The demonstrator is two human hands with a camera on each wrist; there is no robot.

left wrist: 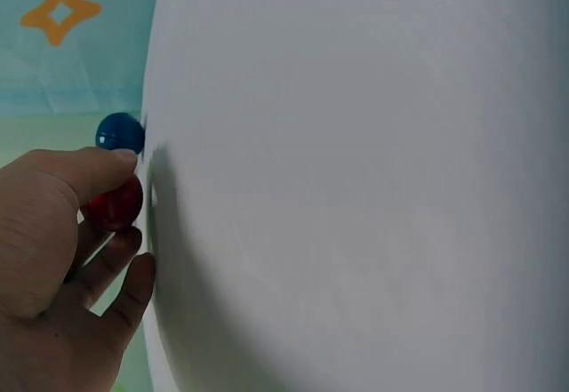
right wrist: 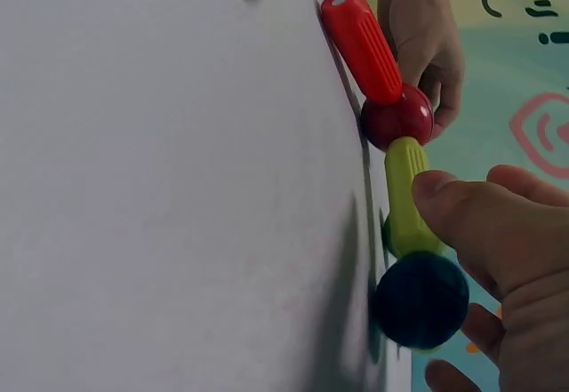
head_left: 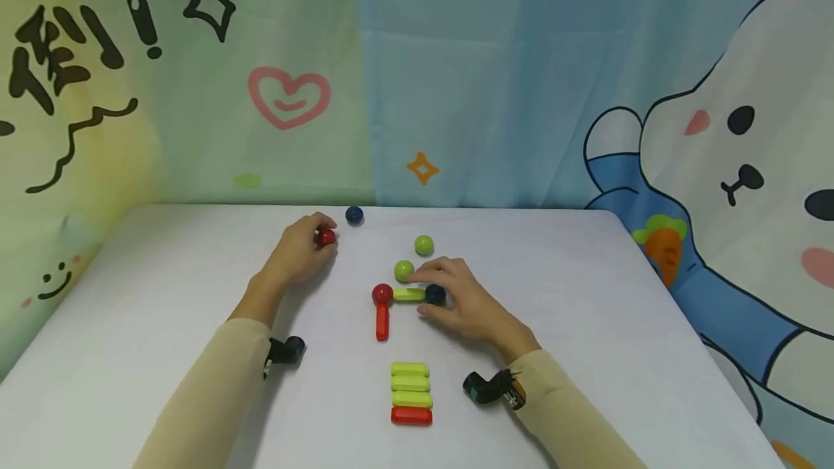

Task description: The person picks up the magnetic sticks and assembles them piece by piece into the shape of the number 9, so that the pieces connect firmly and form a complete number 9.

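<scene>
At the far left of the table, my left hand (head_left: 301, 248) pinches a red ball (left wrist: 116, 205) between thumb and fingers. A dark blue ball (head_left: 355, 216) lies just beyond it by the back edge. My right hand (head_left: 462, 299), fingers spread and loosely bent, arches around the blue-ball end of a joined piece. That piece has a red ball (head_left: 382, 294) at its corner, a red stick (head_left: 382, 323) toward me, and a yellow-green stick (right wrist: 407, 196) leading to a dark blue ball (right wrist: 421, 300). In the right wrist view, my right thumb overlaps the yellow-green stick.
Two green balls lie beyond the joined piece: a nearer one (head_left: 403, 271) right by the right fingertips and a farther one (head_left: 424, 244). Nearer me, several yellow-green sticks (head_left: 410, 383) and a red stick (head_left: 412, 415) lie in a stacked row on the white table (head_left: 586, 310).
</scene>
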